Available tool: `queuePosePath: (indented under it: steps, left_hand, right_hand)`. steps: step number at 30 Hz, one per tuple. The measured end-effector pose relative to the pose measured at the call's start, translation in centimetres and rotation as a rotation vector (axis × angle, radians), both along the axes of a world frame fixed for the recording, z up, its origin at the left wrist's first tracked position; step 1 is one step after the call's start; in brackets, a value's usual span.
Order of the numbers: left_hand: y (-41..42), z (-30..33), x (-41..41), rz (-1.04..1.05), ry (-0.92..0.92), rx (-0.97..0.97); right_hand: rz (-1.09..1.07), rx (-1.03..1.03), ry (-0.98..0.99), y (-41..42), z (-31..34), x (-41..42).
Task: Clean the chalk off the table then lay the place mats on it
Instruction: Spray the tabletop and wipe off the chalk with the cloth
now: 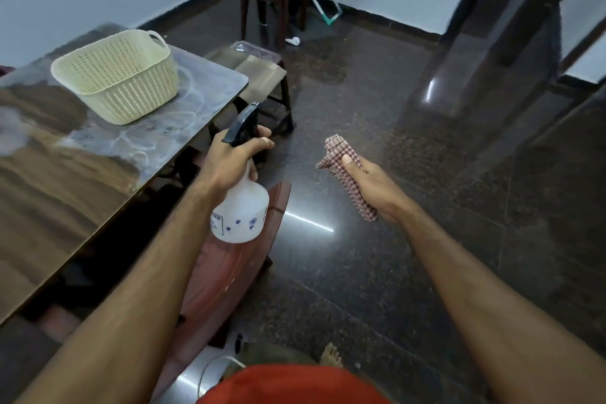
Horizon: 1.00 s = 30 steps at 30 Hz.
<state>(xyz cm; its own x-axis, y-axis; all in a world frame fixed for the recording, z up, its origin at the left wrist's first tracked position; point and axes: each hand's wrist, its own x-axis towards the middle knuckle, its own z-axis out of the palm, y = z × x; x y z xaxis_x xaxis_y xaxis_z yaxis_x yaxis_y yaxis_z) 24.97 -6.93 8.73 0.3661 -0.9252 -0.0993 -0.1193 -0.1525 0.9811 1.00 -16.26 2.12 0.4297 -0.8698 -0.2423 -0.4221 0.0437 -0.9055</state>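
Table [82, 180] sits on my left w/ white chalk swirls [170, 128] smeared across its far end, around and in front of a cream basket [118, 75] standing upright on it. My left hand [229, 157] is curled round the neck of a white spray bottle [241, 210] w/ black trigger head, held off the table's edge, over a reddish chair seat [229, 279]. My right hand [367, 184] grips a folded checked cloth [344, 170], fingers wrapped tight, held over dark stone floor [426, 239], well apart from the table. What look like folded mats [259, 72] lie on a stool beyond the table corner; can't tell for sure.
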Motion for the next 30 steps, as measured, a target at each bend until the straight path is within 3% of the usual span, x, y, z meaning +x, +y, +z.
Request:
queuePosePath:
  steps: [12,30]
  left_hand:
    - [-5.3,-0.9,-1.0,0.278,-0.075,0.04]
    - [-19.8,-3.2,5.9,0.557,0.057,0.085]
  right_hand:
    - [0.282,0.017,0.077,-11.3,-1.0,1.2]
    - [0.603,-0.013,0.16,-28.6,-1.0,15.4]
